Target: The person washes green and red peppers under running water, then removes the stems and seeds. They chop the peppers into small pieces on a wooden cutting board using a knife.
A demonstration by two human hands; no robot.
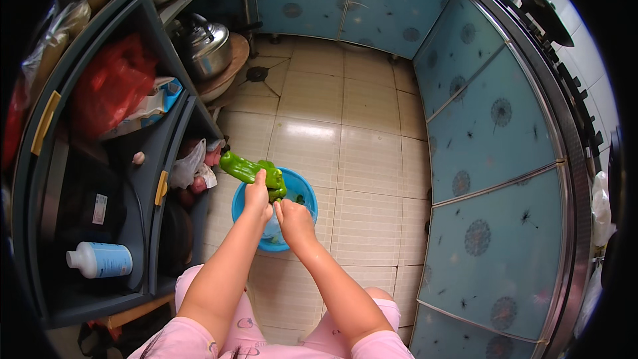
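Over a blue plastic bin (310, 194) on the floor, my left hand (257, 198) grips green peppers (246, 168), with the thumb pressed along them. The longest pepper points out to the left, past the bin's rim. My right hand (295, 219) is closed at the near, stem end of the peppers, its thumb and fingertips pinching there. What exactly lies between those fingertips is too small to tell. Inside the bin a thin pale liner and some dark green scraps (299, 199) show, partly hidden by my hands.
Left stands a dark shelf cabinet (172, 109) with a white bottle (99, 260), a red plastic bag (117, 85) and bagged goods (192, 164). A metal kettle (207, 50) sits beyond it. Blue patterned cupboard doors (491, 169) line the right and far sides of the tiled floor (369, 159).
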